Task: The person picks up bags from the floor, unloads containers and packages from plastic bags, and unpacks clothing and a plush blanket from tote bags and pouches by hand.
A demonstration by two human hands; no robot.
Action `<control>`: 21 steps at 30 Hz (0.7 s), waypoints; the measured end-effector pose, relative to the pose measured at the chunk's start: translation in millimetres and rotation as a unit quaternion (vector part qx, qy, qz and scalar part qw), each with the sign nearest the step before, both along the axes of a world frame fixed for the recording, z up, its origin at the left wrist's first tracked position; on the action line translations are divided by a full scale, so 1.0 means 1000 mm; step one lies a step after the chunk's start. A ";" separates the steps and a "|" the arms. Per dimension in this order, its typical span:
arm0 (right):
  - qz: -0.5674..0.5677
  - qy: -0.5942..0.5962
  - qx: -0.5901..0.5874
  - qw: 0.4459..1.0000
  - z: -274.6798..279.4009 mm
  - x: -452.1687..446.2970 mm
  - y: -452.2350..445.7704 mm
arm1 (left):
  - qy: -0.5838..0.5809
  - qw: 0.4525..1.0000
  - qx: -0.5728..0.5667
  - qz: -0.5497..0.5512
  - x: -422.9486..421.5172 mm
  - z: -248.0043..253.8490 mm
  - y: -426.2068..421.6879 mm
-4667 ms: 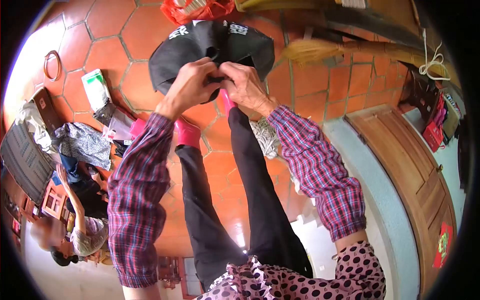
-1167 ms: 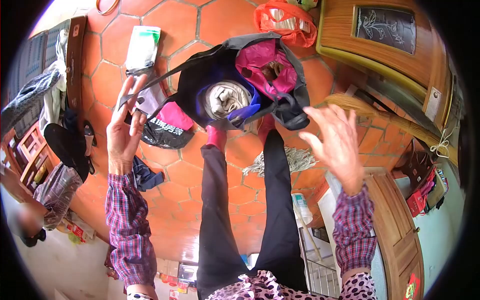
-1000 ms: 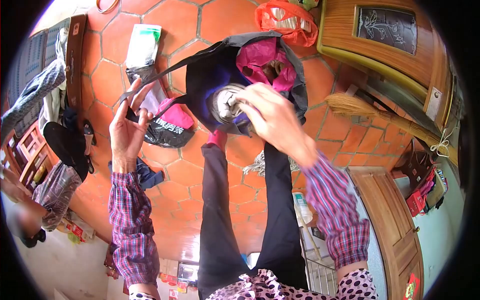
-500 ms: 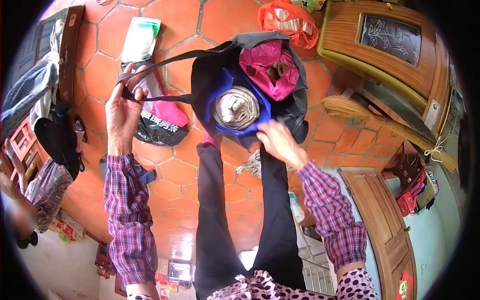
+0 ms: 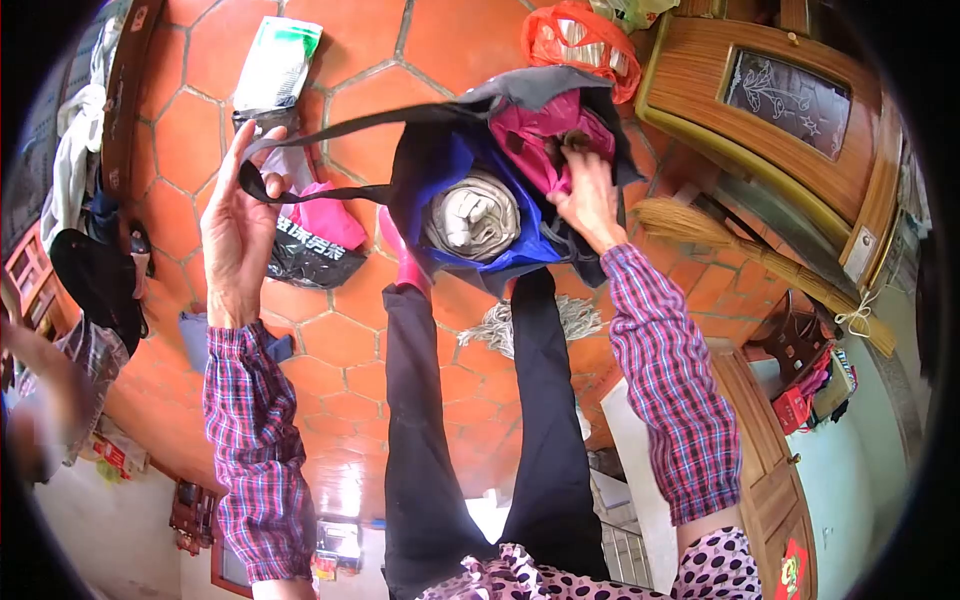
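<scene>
My left hand point(image 5: 240, 220) holds up the dark strap point(image 5: 330, 190) of a black tote bag point(image 5: 415, 150), its fingers hooked through the loop. Inside the bag, a rolled, off-white cloth-like bundle point(image 5: 472, 218) sits within a blue plastic bag point(image 5: 535, 240). Beside it is a pink plastic bag point(image 5: 530, 140) with dark brown items point(image 5: 575, 138) partly visible at its opening. My right hand point(image 5: 588, 190) reaches over the tote's right side, fingers closed at the pink bag's edge; the fingertips are partly hidden.
A green-and-white packet point(image 5: 280, 65) and a black plastic bag point(image 5: 310, 255) lie on the tiled floor at left. An orange bag point(image 5: 575, 40), a wooden cabinet point(image 5: 690, 90) and a straw broom point(image 5: 760, 250) are at right. A mop head point(image 5: 490, 325) rests behind my leg. Another person's arm point(image 5: 50, 370) shows at far left.
My right hand has moved from the tote's near rim up and right to the pink bag. The tote has tilted slightly, and my left hand still holds the strap.
</scene>
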State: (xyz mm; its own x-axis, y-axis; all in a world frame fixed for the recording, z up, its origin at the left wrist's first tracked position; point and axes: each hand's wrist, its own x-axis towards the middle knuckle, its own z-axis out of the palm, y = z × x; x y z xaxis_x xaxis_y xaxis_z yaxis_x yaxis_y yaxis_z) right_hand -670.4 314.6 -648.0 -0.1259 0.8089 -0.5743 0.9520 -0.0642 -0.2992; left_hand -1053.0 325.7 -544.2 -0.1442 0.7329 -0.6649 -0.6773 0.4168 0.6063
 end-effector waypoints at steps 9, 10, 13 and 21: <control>0.059 -0.051 0.071 0.994 -0.039 0.006 -0.014 | -0.030 0.999 0.029 -0.010 0.003 0.002 0.002; 0.065 -0.029 0.045 0.996 -0.037 0.012 -0.008 | -0.032 0.999 0.036 -0.017 0.004 0.001 0.002; 0.080 -0.021 0.091 0.992 -0.023 0.022 -0.011 | -0.035 0.998 0.044 0.011 0.009 -0.003 0.001; 0.061 0.092 0.045 0.993 0.025 0.035 0.019 | 0.017 0.996 0.073 -0.057 0.013 0.002 0.006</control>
State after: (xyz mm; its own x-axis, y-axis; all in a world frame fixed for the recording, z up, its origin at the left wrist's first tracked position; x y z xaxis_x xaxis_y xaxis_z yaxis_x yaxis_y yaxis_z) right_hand -635.8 334.1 -622.8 -0.3223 0.8280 -0.4589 0.8799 0.0832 -0.4678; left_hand -1039.6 331.6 -542.2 -0.0743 0.8339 -0.5468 -0.6089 0.3963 0.6872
